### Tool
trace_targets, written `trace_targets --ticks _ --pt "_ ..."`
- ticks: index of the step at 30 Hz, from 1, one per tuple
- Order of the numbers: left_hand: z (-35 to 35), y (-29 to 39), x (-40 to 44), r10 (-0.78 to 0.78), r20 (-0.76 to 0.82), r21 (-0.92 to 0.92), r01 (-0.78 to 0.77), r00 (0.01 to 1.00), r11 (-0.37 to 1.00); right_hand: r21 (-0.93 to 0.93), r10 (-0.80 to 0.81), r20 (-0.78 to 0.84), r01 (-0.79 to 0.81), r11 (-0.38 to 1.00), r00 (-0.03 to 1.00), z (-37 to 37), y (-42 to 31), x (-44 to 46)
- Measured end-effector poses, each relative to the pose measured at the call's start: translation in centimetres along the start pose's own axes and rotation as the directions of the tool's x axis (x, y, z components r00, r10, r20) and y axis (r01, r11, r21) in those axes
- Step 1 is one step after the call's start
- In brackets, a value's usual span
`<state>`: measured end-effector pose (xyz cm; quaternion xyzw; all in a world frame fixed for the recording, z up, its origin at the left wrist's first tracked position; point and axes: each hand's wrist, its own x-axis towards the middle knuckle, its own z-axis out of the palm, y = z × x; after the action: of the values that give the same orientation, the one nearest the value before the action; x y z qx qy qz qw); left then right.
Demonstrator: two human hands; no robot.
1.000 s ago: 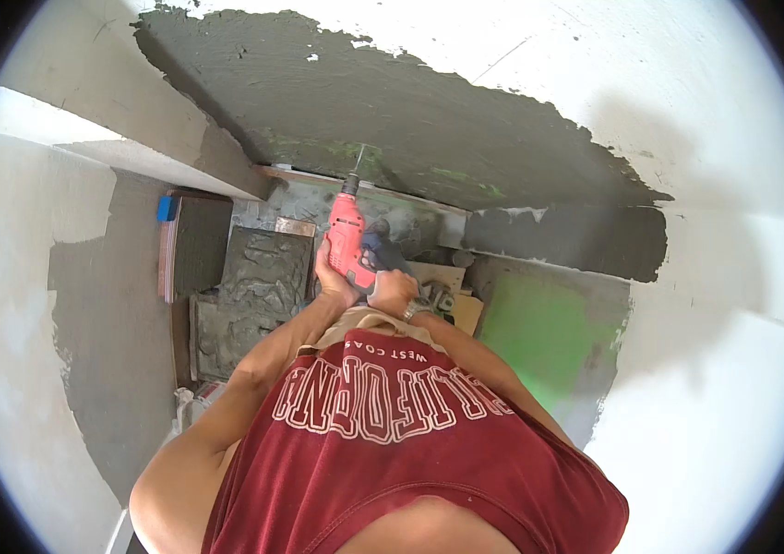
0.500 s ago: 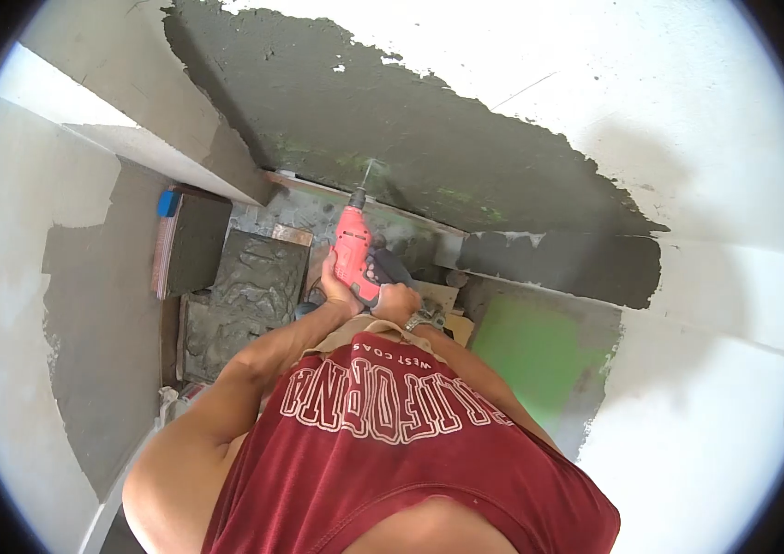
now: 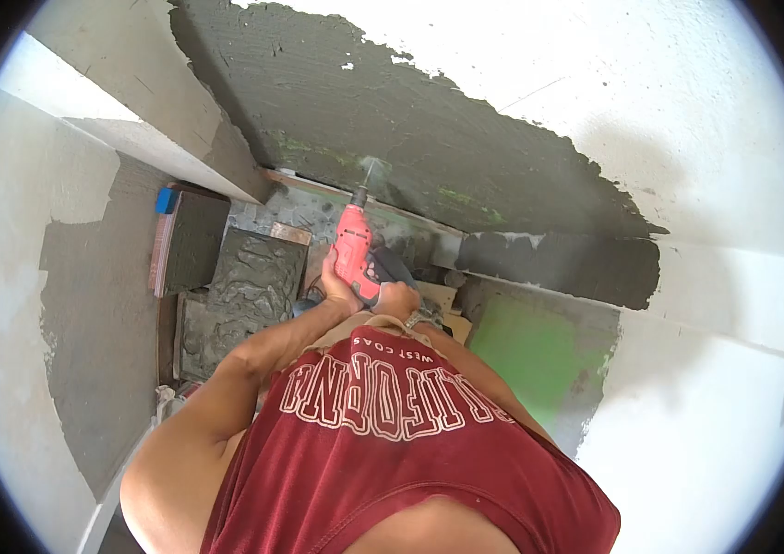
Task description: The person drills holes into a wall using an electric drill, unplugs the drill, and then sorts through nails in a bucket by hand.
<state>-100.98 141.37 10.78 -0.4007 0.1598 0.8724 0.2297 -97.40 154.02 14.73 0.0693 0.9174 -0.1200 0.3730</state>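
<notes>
A red power drill (image 3: pixel 353 249) is held between my two hands, its bit (image 3: pixel 371 173) pointing up at the grey plastered wall (image 3: pixel 392 111). Pale dust shows around the bit's tip, where it meets the wall. My left hand (image 3: pixel 341 284) is wrapped round the drill's body from the left side. On the right, my right hand (image 3: pixel 398 300) grips the handle, with a watch (image 3: pixel 418 319) on that wrist.
Left of the drill lie boards covered with wet grey mortar (image 3: pixel 258 272). Stacked tiles (image 3: pixel 193 242) with a blue corner piece (image 3: pixel 167 200) lean by the left wall. A green patch (image 3: pixel 526 346) is at the right. A ledge (image 3: pixel 558 268) runs along the wall.
Compared with a second ago, the drill and both hands appear slightly lower and further right as the view shifted. More pale dust shows at the bit's tip.
</notes>
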Motion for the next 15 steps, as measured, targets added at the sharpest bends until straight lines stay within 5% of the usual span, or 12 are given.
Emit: trace_targets --ticks 15 --pt "0.6 -0.3 -0.3 0.008 -0.006 -0.012 -0.008 1.0 1.0 0.001 0.049 0.021 -0.049 0.999 0.999 -0.3 0.2 0.3"
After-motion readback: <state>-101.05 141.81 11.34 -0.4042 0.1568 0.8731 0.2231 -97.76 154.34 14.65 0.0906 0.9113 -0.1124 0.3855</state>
